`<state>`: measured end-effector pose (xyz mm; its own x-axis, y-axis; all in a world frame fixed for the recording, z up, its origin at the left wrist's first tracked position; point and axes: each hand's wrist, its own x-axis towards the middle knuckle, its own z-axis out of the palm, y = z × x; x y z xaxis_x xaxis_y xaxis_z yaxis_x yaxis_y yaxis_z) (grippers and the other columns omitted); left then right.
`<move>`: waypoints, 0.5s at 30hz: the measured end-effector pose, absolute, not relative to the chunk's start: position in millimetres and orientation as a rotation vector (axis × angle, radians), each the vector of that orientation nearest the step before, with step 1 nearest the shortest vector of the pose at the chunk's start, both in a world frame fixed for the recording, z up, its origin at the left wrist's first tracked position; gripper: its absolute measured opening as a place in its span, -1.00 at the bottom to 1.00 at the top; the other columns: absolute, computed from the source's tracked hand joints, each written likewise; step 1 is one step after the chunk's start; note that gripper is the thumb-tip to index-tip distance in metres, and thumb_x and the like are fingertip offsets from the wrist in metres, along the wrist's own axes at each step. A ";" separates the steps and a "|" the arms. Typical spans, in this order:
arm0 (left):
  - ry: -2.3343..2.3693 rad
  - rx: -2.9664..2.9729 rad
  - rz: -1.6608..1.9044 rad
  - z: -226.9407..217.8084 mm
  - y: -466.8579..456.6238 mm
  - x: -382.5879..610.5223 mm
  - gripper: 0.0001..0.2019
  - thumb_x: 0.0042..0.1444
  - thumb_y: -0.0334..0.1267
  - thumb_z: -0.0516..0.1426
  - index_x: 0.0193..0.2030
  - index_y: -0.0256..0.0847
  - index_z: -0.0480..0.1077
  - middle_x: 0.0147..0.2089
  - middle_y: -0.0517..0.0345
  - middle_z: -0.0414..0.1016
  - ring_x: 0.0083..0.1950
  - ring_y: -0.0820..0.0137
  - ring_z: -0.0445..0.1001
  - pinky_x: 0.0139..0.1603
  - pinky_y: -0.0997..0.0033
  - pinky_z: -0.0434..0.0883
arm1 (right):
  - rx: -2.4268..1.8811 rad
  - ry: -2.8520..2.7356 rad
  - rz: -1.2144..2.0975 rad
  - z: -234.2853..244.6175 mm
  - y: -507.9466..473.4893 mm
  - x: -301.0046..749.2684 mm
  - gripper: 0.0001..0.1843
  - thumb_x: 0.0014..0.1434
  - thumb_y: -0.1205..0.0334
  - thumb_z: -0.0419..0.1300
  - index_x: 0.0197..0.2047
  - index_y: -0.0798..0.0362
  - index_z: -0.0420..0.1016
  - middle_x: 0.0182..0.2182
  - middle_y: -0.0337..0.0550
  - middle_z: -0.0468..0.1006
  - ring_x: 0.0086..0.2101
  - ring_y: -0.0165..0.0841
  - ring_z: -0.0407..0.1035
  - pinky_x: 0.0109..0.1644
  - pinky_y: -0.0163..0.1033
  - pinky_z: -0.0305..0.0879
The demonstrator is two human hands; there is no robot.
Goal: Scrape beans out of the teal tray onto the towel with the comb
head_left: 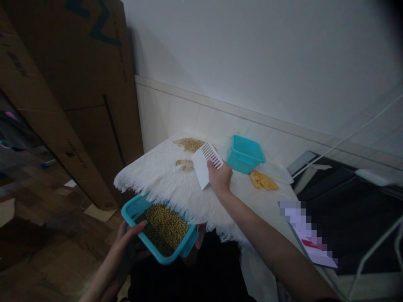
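My left hand grips the near rim of a teal plastic tub filled with yellow-green beans, held just below the table's front edge. Over the middle of the white fringed cloth, my right hand is closed around a white slotted scoop. Two patches of loose beans lie on the cloth, a larger one at the back and a smaller one just left of the scoop.
A second teal tub stands at the back of the table, with yellow pieces beside it. Big cardboard boxes lean at the left. A dark surface with white cables and papers lies right.
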<state>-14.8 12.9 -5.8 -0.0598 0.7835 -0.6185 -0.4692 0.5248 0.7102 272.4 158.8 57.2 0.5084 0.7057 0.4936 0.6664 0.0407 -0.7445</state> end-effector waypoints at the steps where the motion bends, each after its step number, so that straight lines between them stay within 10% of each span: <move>1: 1.274 0.326 1.047 -4.5 12.7 -14.4 -0.13 -0.04 -0.35 0.57 0.39 0.11 0.37 0.07 0.02 0.73 -0.03 -0.01 0.82 -0.08 0.01 0.77 | -1.659 -1.172 0.040 58.6 159.7 274.9 -0.77 0.28 0.13 0.33 -0.28 0.10 0.74 -0.31 0.12 0.81 -0.26 -0.02 0.69 -0.16 -0.12 0.48; 15: 1.284 0.310 1.057 1.5 11.7 -12.5 -0.10 -0.04 -0.44 0.56 0.42 0.07 0.37 0.17 0.03 0.71 -0.06 0.10 0.82 -0.08 0.10 0.78 | -1.742 -1.219 0.039 63.7 168.8 271.9 -0.77 0.31 0.15 0.33 -0.26 0.12 0.74 -0.30 0.13 0.81 -0.28 -0.06 0.67 -0.19 -0.16 0.45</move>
<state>-12.5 11.7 1.5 -0.0825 0.7762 -0.6250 -0.4643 0.5250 0.7133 271.9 168.8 63.7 0.4972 0.7333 0.4638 0.7018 -0.0255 -0.7119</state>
